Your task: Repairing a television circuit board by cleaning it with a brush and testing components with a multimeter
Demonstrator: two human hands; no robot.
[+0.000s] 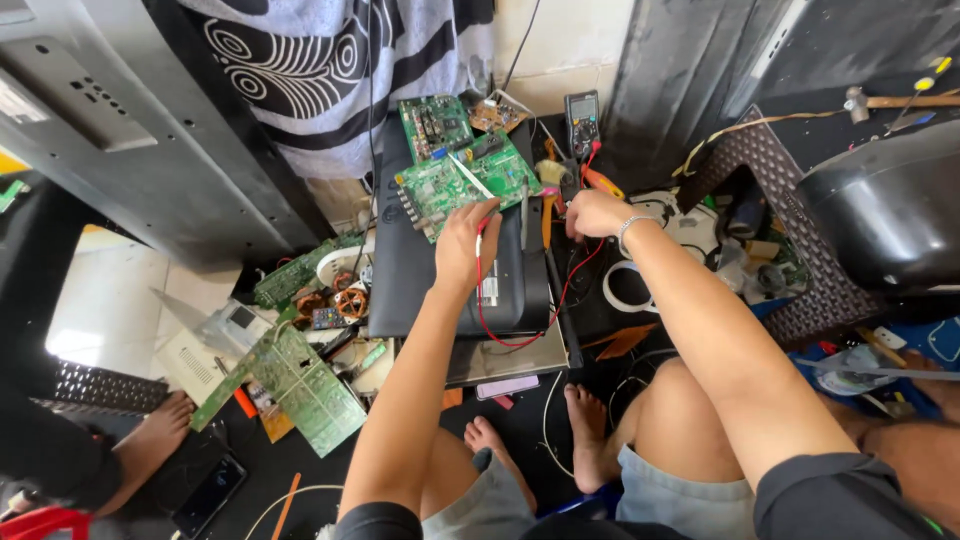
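Dark floor (520,430), pale wall (570,40)

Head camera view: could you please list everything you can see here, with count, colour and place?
circuit board: one, green, on the dark casing, centre
second board: one, green, behind the first
loose boards: at least two, green, floor left
multimeter: one, dark, back centre
probe lead: one, red, looping over casing
phone: one, black, floor lower left
another person's foot: one, left edge
left hand: holding red probe on board
right hand: beside multimeter leads, wearing bracelet
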